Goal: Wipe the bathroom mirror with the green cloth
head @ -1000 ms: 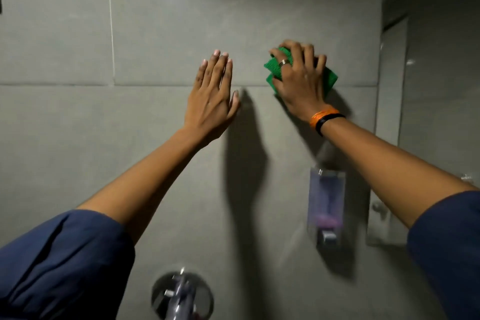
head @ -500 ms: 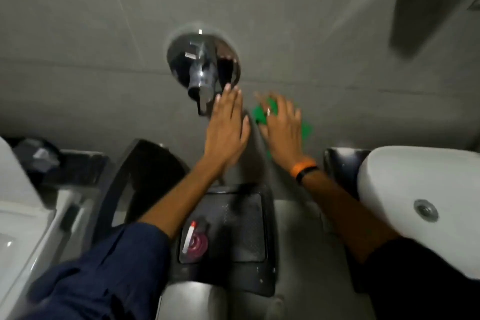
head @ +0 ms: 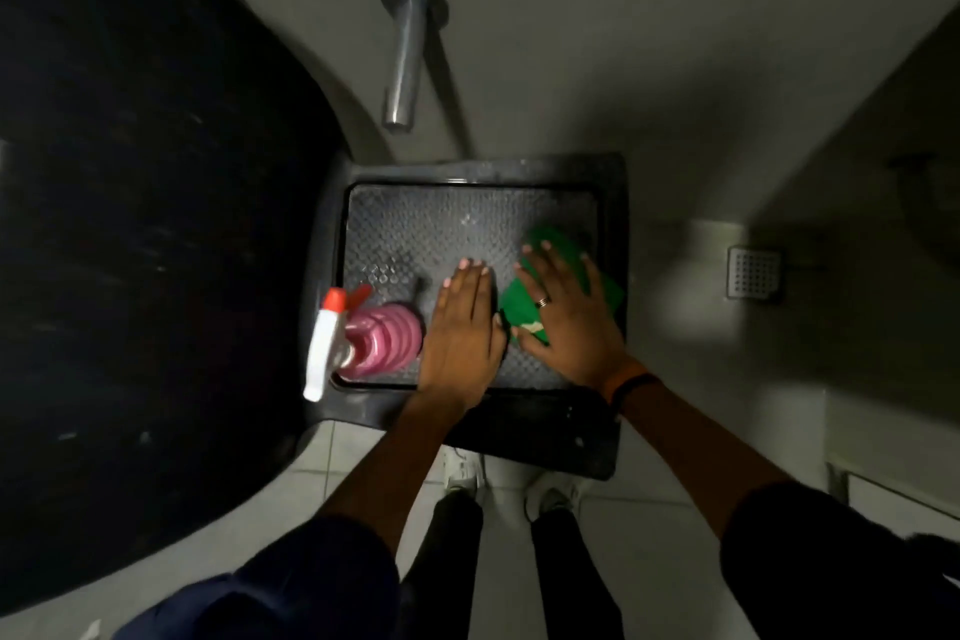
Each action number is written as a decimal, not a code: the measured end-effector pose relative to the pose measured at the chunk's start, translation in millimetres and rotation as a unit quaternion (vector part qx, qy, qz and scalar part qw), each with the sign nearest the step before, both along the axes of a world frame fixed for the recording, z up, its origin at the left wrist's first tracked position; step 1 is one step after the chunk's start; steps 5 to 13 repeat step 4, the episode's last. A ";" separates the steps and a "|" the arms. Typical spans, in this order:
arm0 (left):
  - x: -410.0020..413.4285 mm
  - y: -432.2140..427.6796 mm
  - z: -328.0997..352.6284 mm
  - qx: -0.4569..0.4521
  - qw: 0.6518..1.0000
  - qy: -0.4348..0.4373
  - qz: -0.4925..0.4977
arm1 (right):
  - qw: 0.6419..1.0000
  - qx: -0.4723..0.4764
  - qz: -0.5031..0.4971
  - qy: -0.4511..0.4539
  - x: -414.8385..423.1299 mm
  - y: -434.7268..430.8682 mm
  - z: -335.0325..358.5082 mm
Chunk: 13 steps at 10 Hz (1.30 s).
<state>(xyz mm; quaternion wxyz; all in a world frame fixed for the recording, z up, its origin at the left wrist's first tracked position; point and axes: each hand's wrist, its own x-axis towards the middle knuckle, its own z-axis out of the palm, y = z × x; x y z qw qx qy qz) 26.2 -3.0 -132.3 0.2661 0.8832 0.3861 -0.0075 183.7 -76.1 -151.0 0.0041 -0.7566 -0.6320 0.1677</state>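
Grey bathroom wall and pale floor tiles surround a black textured plastic tray [head: 467, 218] at frame centre. Right hand [head: 569, 322] lies flat, fingers spread, pressing the folded green cloth [head: 561, 244] onto the tray's right side; not pinched. Left hand [head: 462, 327] rests open beside it, holding nothing. Cloth judged soft, light, limp; best gathered at its folded edge. No mirror visible. Pink spray bottle [head: 363, 338] stands lower left.
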 end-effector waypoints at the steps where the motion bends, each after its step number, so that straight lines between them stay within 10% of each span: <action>1: 0.1 -9.5 -27.0 0.011 0.999 0.028 -0.034 | 1.000 0.014 0.007 -0.023 -0.7 -9.2 -22.2; 13: 13.2 18.1 30.7 -0.011 0.998 0.006 -0.057 | 0.999 0.024 -0.043 -0.015 6.8 -1.0 49.4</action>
